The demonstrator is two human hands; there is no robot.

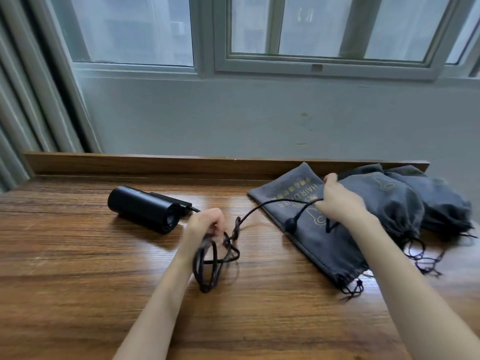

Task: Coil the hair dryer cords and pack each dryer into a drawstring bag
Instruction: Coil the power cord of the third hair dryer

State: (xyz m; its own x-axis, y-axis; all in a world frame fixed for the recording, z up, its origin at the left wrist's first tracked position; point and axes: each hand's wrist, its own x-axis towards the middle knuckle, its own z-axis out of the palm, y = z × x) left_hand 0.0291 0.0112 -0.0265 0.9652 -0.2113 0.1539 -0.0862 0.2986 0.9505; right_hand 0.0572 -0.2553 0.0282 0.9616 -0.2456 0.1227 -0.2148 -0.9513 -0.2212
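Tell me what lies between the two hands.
In the head view, a black cord arcs from the left hand to the right hand, over the wooden table.

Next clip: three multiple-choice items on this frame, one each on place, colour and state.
1. Where is the hair dryer? A on the table, at left; B inside a bag; C on the windowsill.
2. Print colour on the flat bag? A white; B gold; C red.
3. The cord is: A lying untouched; B pulled straight; C partly looped in the left hand.
Key: A, it lies bare on the wood; B, gold lettering shows; C, loops hang from that hand, and the right hand holds it further along.
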